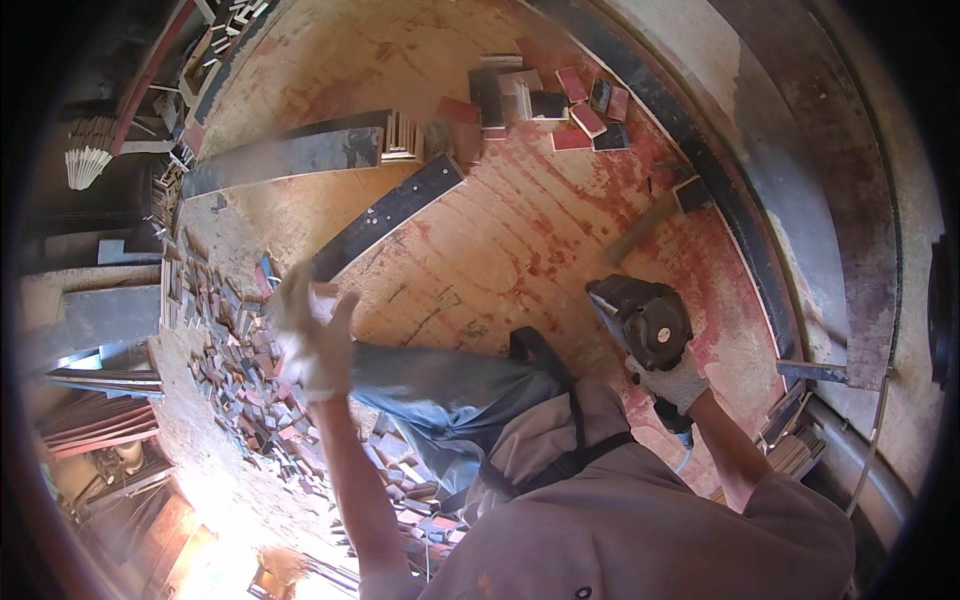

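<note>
In my right hand [672,382], which wears a pale work glove, is a black power nailer [645,318]; the fingers wrap its grip and a hose hangs below. Its head is over the red-stained board [510,240]. My left hand [312,335], gloved and blurred by motion, is raised at the board's left edge, above a heap of small wood blocks [250,385]. Between its thumb and fingers shows a small pale-pink block [325,292], partly hidden. Just beyond that hand begins a dark, straight wood strip [390,215] lying slantwise on the board.
A dark curved strip [700,150] runs along the board's right side. Several red and black blocks [590,115] lie at the far side. Another long dark strip [285,160] and a stack of thin slats [402,135] are at the far left. My bent leg [450,390] is against the near edge.
</note>
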Available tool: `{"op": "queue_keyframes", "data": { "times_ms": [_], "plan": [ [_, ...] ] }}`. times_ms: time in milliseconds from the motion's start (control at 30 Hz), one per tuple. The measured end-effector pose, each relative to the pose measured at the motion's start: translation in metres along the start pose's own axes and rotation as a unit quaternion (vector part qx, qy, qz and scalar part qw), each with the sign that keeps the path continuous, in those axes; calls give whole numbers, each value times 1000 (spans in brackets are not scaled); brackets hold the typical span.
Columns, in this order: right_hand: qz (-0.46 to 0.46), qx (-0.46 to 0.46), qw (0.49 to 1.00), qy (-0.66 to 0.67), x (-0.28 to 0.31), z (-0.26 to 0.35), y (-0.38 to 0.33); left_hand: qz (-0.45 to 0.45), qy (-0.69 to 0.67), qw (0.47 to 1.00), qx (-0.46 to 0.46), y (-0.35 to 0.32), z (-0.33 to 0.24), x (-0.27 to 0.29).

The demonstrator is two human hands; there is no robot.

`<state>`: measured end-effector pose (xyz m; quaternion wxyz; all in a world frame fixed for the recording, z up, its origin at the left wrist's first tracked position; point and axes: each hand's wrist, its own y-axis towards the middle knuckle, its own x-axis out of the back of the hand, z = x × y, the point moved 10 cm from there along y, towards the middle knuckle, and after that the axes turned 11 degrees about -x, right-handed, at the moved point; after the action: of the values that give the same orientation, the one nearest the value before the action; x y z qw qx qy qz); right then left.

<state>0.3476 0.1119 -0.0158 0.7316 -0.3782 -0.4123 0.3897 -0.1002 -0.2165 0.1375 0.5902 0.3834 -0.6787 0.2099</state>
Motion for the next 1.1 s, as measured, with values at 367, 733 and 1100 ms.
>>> {"op": "queue_keyframes", "data": {
  "times_ms": [367,733,1100],
  "plan": [
    [-37,-7,999,-31,3,-12,-7,3,-48,986,-161,29,-66,-77],
    [18,-29,999,-8,-2,15,-28,5,-194,969,-154,76,-217,-159],
    [37,20,996,-76,-9,25,-35,20,-183,952,-244,131,-263,-219]
  ]
}}
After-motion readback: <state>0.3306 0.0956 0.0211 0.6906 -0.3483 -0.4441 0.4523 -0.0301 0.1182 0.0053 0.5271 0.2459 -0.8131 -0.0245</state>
